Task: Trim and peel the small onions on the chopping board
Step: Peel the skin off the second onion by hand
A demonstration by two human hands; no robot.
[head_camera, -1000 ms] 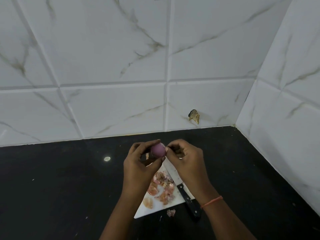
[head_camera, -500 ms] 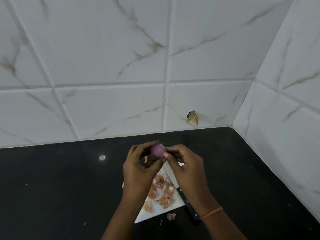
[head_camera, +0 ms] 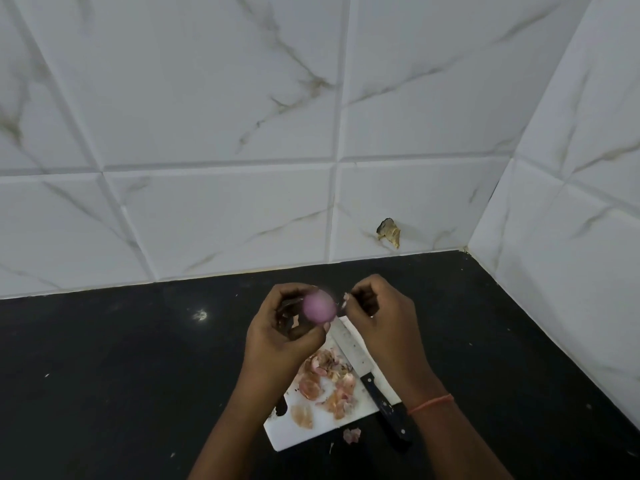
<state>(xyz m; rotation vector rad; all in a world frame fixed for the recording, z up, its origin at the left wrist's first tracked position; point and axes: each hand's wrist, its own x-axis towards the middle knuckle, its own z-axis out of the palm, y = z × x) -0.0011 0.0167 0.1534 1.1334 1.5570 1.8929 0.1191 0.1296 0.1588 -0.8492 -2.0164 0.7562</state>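
Left hand (head_camera: 280,336) holding a peeled pink onion (head_camera: 319,307) at the fingertips, blurred. Right hand (head_camera: 382,317) just beside it, apart, pinching a small scrap of skin (head_camera: 345,299). Below, white chopping board (head_camera: 294,433) on black counter (head_camera: 104,375), strewn with peelings (head_camera: 327,381). Knife (head_camera: 367,372) lying diagonally across the board, black handle past its edge. One peel scrap (head_camera: 351,435) off the board.
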